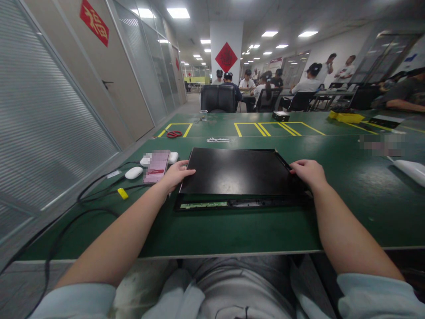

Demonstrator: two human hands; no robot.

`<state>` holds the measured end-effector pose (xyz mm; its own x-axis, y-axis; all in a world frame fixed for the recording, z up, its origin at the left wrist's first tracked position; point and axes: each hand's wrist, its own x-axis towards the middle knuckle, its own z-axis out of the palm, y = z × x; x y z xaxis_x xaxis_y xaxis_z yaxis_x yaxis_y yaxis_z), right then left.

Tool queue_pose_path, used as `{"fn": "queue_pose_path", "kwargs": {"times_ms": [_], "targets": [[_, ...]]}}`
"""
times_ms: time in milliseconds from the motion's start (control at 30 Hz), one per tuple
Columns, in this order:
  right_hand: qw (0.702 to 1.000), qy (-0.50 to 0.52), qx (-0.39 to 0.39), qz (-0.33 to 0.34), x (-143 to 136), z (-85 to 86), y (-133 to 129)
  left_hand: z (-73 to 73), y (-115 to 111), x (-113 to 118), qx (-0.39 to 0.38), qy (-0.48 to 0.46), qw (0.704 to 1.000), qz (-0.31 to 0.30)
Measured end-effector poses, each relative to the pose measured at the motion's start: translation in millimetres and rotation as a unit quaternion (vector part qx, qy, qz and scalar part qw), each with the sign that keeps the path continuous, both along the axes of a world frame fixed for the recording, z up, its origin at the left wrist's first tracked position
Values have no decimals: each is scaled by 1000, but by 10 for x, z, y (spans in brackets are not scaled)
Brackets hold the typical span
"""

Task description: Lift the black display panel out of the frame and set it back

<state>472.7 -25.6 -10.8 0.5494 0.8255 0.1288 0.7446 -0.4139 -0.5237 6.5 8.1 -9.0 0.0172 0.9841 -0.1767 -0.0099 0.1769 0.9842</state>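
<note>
Here, a person seated at a green worktop grips a flat black panel by its left side, the left hand closed on the edge with the thumb laid over the top. The right hand pinches the black frame at its right side, fingers bent narrow around the rim. The panel lies over the frame near the middle of the worktop, leaving the near strip uncovered (a slim green circuit board shows there). A phone and a white mouse sit beyond the left forearm, near a small yellow piece. Red-handled scissors rest farther back, and several people sit at tables in the background.
</note>
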Motion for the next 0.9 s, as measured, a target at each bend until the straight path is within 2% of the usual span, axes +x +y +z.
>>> {"fn": "queue_pose_path", "kwargs": {"times_ms": [567, 900], "targets": [[1000, 2, -14, 1, 20, -5, 18, 3, 2, 4, -8, 1, 1000, 7], [1000, 10, -6, 0, 34, -11, 26, -96, 76, -55, 11, -10, 1000, 21]]}}
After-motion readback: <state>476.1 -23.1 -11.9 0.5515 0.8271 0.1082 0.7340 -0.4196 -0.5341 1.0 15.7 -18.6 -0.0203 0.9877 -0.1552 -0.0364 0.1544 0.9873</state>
